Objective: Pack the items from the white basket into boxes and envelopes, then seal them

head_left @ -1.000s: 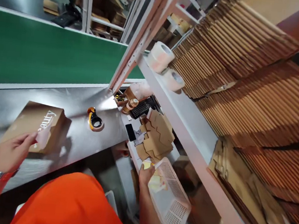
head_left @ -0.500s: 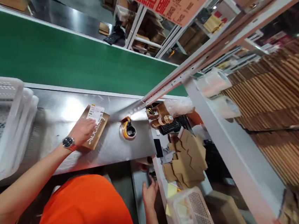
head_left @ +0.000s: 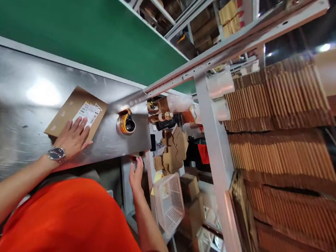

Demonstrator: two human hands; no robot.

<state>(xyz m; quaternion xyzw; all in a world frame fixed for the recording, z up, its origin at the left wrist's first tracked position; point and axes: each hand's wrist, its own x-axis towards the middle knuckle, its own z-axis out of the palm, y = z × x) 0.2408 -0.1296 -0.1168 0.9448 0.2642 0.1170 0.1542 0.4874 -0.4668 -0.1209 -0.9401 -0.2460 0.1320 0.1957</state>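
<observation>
A flat brown cardboard box (head_left: 65,108) lies on the metal table, with a white printed label (head_left: 87,114) on its upper face. My left hand (head_left: 73,136) rests flat over the box and the label's lower edge, fingers stretched out. A watch (head_left: 56,154) is on that wrist. My right hand (head_left: 136,175) hangs beside the table's front right edge, its fingers extended and nothing visibly held. Just above those fingertips, something small under the table edge is too hidden to name. To the right of the box sits a yellow-and-black tape dispenser (head_left: 126,123).
A green conveyor belt (head_left: 85,27) runs behind the metal table (head_left: 18,76). At right are a side desk with folded cardboard (head_left: 173,150), a white plastic basket (head_left: 168,201), a metal post (head_left: 214,138) and stacks of flattened cartons (head_left: 281,152). White rolls (head_left: 221,84) hang by the post.
My view has swung right, and the white baskets at left have gone out of sight. The box is turned, its large lettering no longer visible. My left hand stays on it; my right hand remains open.
</observation>
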